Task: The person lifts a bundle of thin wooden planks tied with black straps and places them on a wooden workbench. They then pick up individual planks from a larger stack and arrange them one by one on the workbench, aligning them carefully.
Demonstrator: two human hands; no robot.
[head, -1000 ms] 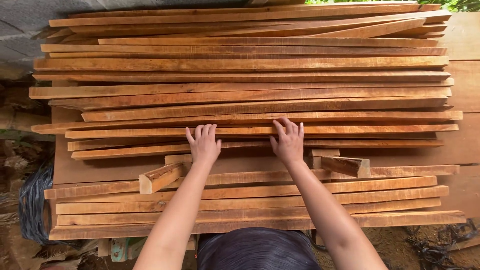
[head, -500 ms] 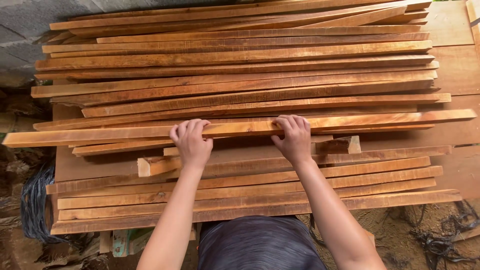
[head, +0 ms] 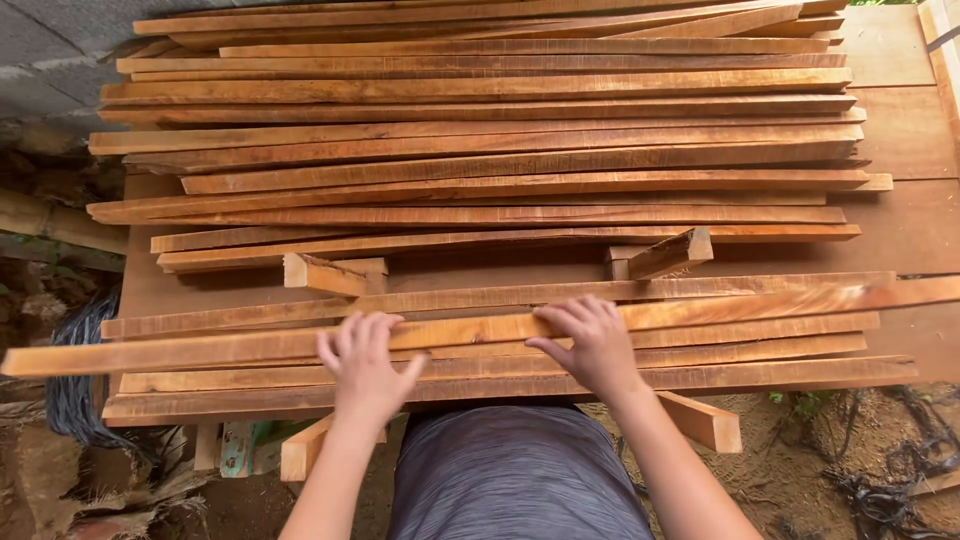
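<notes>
You have one long wooden slat [head: 480, 330] in both hands, lifted slightly off the near stack [head: 500, 375] and lying across it at a small slant, its right end higher than its left. Your left hand [head: 362, 362] has its grip loosely curled over the slat's near edge, fingers partly spread; your right hand [head: 592, 340] has its grip closed over the top of the slat, fingers wrapped on the far edge. Motion blur on the left hand makes it hard to say how firmly it grips.

By how things lie, the sorting looks early: the near stack holds only a handful of slats, while the far stack [head: 500, 130] holds many more. Between the two stacks lies a bare strip of the counter [head: 480, 270], with two short wooden blocks, a left block [head: 325, 274] and a right block [head: 668, 254], resting on it.

Mind the ends. The slat's left end overhangs the counter's left edge, above a dark coil of cord [head: 75, 380] on the ground, and its right end reaches the frame's right edge. A short offcut [head: 705, 420] juts out under the near stack, close to your right forearm. The near edge of the counter sits right against your body, so room is mostly sideways.
</notes>
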